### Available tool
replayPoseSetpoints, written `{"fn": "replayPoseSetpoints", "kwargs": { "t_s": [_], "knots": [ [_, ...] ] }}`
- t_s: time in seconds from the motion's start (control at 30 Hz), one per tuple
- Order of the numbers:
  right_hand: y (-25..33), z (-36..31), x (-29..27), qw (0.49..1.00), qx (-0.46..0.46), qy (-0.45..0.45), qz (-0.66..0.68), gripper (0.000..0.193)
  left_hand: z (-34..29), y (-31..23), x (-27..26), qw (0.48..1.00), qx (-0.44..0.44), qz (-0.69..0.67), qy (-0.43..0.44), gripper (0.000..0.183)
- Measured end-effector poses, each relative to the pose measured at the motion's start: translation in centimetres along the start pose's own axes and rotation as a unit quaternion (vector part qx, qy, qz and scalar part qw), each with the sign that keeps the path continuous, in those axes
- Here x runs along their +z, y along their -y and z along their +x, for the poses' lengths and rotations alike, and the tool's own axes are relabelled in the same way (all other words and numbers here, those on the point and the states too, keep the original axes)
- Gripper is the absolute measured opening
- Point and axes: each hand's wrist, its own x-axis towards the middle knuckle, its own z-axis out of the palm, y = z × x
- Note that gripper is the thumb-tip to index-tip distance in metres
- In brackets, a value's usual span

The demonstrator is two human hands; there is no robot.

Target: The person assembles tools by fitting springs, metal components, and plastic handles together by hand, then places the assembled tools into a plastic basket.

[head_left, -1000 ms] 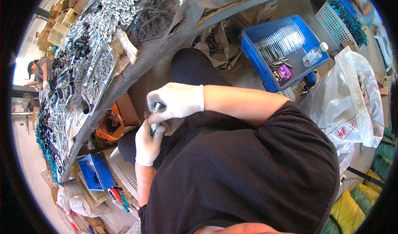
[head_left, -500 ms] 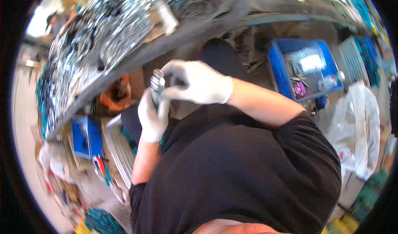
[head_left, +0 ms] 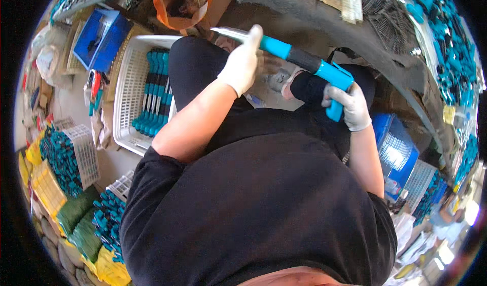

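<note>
Evidently, you're holding the tool (head_left: 303,59) slantwise, your right hand (head_left: 353,107) clamped on its handle (head_left: 334,111), your left hand (head_left: 242,68) clamped farther along.

On the workbench (head_left: 299,4) we saw dark coil springs (head_left: 388,22) beside a pale strip (head_left: 351,3). Toward the left we had an orange bag (head_left: 163,16) and a blue bin (head_left: 111,41); on our right stood a blue tray (head_left: 409,169) — silvery pieces (head_left: 394,151) inside. Lower left, we noticed a yellow crate (head_left: 48,184), green sacks (head_left: 78,210) and a yellow sack (head_left: 111,269) — all near one another.
</note>
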Motion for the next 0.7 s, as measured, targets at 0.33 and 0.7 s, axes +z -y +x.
{"fn": "replayPoseSetpoints", "kwargs": {
  "t_s": [0.33, 0.7],
  "knots": [
    [0.3, 7.4, -1.6, 0.791, 0.074, -0.03, -0.607, 0.043, 7.9, 3.5, -4.2, 0.956, -0.016, 0.284, 0.071, 0.043],
    [-0.5, 10.8, -1.3, 0.803, 0.078, 0.012, -0.591, 0.039, 8.7, 3.7, -4.3, 0.972, -0.058, 0.215, 0.07, 0.034]
  ]
}}
